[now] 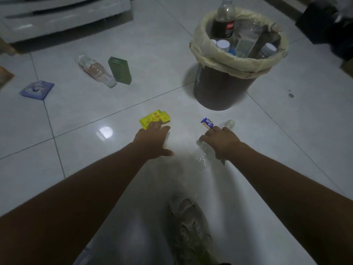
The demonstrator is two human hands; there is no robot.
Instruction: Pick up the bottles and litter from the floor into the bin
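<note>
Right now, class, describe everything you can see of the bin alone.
The bin is a round, dark brown tub, apparently plastic, standing upright on the pale tiled floor. A cream plastic bag lines it, folded loosely over the rim. It is packed: a cola bottle sticks up above the rim, beside clear bottles and white caps. Neither hand touches it.

A bright yellow packet (155, 118) with red print stands out on pale grey-white floor tiles (286, 150). Nearby lie a blue-and-white wrapper (207, 123), a dark green box (120, 70), a clear bottle (96, 70) tinted pinkish, and a blue pouch (36, 90) with white markings. The dark brown bin (221, 88) wears a cream liner (225, 58); one bottle inside carries what looks like a black label with red (223, 28).
</note>
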